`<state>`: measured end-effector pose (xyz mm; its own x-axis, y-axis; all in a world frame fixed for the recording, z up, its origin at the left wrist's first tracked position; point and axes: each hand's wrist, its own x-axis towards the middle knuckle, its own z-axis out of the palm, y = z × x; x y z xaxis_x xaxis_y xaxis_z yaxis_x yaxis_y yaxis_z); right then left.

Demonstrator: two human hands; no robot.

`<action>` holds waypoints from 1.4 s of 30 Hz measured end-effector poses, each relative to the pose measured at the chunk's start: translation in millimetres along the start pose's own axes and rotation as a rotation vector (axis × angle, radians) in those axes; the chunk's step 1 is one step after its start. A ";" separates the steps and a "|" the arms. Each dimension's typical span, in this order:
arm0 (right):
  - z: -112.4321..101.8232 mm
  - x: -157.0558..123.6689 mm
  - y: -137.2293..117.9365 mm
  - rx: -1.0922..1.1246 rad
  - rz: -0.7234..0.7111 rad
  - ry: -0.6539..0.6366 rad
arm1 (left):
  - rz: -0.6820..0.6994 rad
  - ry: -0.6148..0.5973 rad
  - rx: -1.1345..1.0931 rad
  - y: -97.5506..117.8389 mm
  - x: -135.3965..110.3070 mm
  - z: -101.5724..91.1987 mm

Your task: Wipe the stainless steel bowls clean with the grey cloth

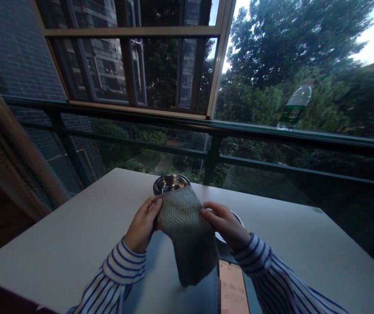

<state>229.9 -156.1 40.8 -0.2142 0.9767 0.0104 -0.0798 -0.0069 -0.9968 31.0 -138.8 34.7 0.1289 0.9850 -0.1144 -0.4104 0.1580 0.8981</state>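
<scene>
A grey-green cloth with a textured weave hangs between my two hands above the white table. My left hand pinches its left edge near the top, thumb in front. On the other side, the thumb and fingers of my right hand grip the right edge. The cloth's lower part droops toward the tabletop. Just behind its upper edge stands a shiny metal bowl, whose front is partly covered. A white round dish is mostly hidden behind my right hand and wrist.
A phone with a lit timer screen lies at the near side, right of the cloth. Beyond the table runs a dark railing before windows. A plastic bottle with a green label leans on the ledge at right. A curtain hangs at left.
</scene>
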 end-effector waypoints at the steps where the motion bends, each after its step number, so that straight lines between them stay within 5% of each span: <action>1: 0.6 1.5 1.9 0.022 0.000 0.031 | -0.109 -0.056 -0.064 -3.6 0.7 1.1; 3: 0.4 5.0 6.3 0.068 0.005 0.103 | -0.349 -0.191 -0.139 -12.4 0.3 0.3; 5: -2.0 7.6 10.3 0.096 0.020 0.155 | -0.382 -0.192 -0.126 -20.1 -1.4 -3.0; 9: -10.1 5.7 14.7 0.156 0.066 0.155 | -0.088 -0.118 -0.016 -23.1 -2.7 -7.7; 14: -16.8 -2.5 17.3 0.191 0.034 0.102 | 0.185 -0.199 0.356 -20.5 0.5 -5.1; 19: -24.1 -9.7 20.4 -0.241 -0.026 -0.102 | 0.365 -0.088 0.841 -23.3 2.6 -0.6; 25: -37.5 -11.7 10.5 -0.862 -0.168 -0.047 | 0.367 -0.149 1.063 -7.8 5.7 8.1; 30: -38.0 -16.3 -4.9 -0.824 -0.269 -0.028 | 0.288 -0.188 0.837 -3.8 8.6 13.4; 35: -30.0 -13.0 -2.5 -0.540 -0.179 0.124 | -0.018 -0.226 0.335 -26.5 10.8 21.9; 38: -31.1 -10.8 9.2 -0.473 -0.222 0.282 | 0.074 -0.276 0.362 -36.7 9.7 27.1; 42: -31.7 -22.9 24.7 -0.434 -0.302 0.504 | 0.400 -0.092 0.639 -42.2 1.6 34.8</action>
<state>263.7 -171.8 13.4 0.2386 0.9033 0.3564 0.3510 0.2620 -0.8990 80.0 -146.3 11.4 0.1666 0.9447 0.2824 0.1577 -0.3083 0.9381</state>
